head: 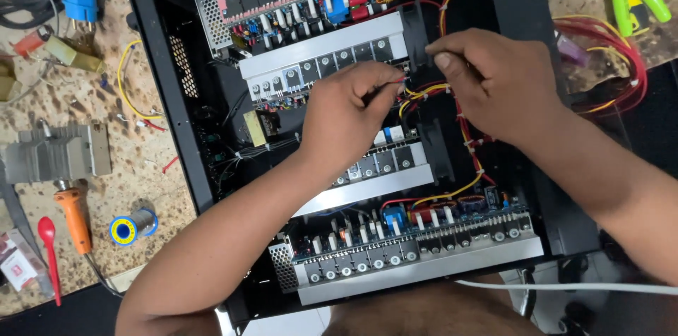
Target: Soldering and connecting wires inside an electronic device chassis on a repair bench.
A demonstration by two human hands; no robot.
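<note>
Speckled wooden surface (85, 96) under open black metal amplifier chassis (169, 96); mid-frame, left hand (346, 121) and right hand (494, 82), grips pinched on red and yellow wires (424, 92).

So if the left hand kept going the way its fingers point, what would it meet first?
The left hand points right, toward the right hand. It would likely first meet the red and yellow wires bunched between the two hands, then the right hand's fingertips. Depth is unclear, so it might pass above the wires.
</note>
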